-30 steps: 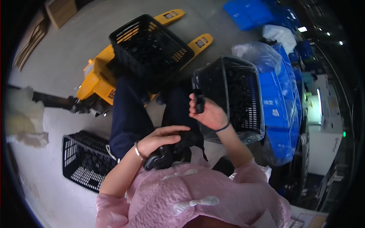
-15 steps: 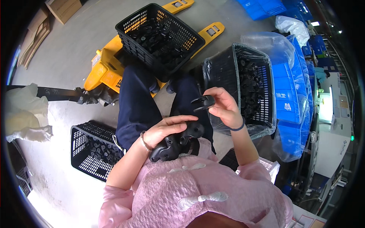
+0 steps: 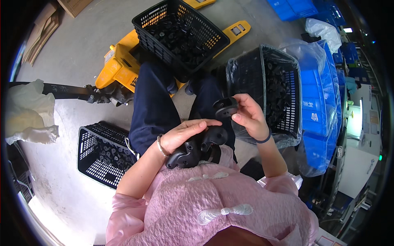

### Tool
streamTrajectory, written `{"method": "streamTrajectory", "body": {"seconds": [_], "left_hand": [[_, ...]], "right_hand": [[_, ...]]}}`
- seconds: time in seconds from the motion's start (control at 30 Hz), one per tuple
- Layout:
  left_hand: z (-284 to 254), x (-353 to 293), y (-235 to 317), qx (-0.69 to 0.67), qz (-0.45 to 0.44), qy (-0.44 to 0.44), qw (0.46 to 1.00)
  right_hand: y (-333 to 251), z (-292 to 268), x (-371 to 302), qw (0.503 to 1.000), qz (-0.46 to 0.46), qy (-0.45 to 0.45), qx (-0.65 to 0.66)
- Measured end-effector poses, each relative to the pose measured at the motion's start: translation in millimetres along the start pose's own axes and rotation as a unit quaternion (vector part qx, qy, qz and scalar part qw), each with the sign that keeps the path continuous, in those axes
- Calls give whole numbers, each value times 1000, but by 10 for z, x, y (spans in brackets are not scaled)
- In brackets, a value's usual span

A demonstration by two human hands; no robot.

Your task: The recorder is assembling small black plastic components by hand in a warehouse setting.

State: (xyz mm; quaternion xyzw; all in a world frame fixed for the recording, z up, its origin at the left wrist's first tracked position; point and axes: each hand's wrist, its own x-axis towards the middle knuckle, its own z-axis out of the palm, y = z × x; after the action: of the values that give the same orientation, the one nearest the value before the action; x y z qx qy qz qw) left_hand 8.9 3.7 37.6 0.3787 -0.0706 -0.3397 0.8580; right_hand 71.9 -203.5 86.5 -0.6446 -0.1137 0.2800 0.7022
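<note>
Above dark trousers (image 3: 154, 98), holding a black wheel-like piece (image 3: 225, 110) by the edge in the closely pinched thumb and fingers of the right hand (image 3: 251, 118); near the pink shirt (image 3: 176, 192), resting the left hand (image 3: 186, 133) half-curled over black plastic parts (image 3: 184, 159), with any grip on them impossible to tell. At risk of dropping the piece to the floor (image 3: 65, 119) through so shallow a pinch, or spilling the parts with any sudden lean
</note>
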Motion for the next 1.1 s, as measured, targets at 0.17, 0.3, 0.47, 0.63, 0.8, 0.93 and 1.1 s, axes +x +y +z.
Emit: {"method": "streamTrajectory", "body": {"seconds": [0.17,0.3,0.47,0.63,0.8,0.93,1.1], "left_hand": [[-41,-54,-23,-29,-32,29,999],[5,-42,-30,-113,-90,91,985],[19,-52,-1,-124,-84,86,985],[-38,-43,-47,-117,-94,75,986],[-25,-40,-10,-121,-88,67,986],[-59,-19,-34,-149,-87,32,985],[-8,-1,9,-95,-40,7,995]], "right_hand": [[-74,68,35,888,-243,-13,-390],[-78,174,-10,728,-383,-70,-564],[-133,48,15,771,-346,-5,-535],[-123,46,14,761,-355,5,-543],[-86,100,59,750,-365,-14,-552],[-132,36,29,809,-264,-22,-525],[50,-135,-38,989,119,35,81]]}}
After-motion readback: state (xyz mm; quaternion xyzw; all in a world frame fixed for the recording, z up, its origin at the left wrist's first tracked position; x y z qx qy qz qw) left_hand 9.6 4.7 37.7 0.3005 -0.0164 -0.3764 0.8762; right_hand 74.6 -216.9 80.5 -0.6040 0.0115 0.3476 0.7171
